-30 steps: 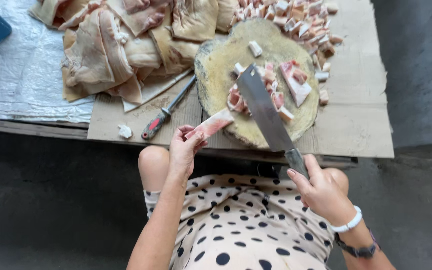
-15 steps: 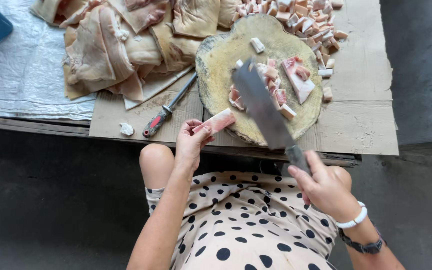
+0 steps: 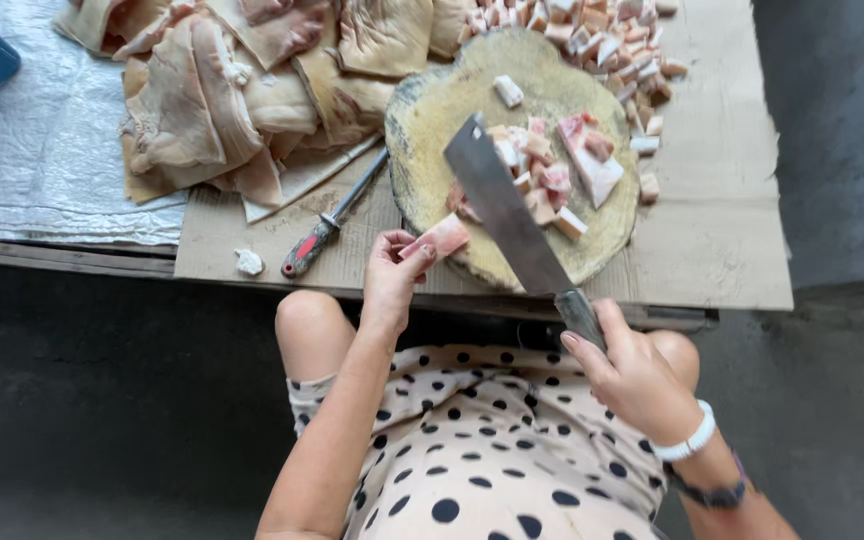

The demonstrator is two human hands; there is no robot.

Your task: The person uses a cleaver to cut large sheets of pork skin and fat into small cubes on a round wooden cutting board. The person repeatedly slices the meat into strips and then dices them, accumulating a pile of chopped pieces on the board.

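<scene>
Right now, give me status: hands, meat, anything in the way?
Left hand pinching a meat strip at the chopping block edge. Right hand gripping the cleaver over the block. Cut cubes crowd the block.

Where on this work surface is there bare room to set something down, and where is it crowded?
Bare cardboard lies right of the round chopping block; more lies beside the red-handled tool. Crowded: meat slabs at back, cubes top right.

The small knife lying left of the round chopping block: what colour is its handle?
The small knife has a red and black handle, seen in the head view.
</scene>
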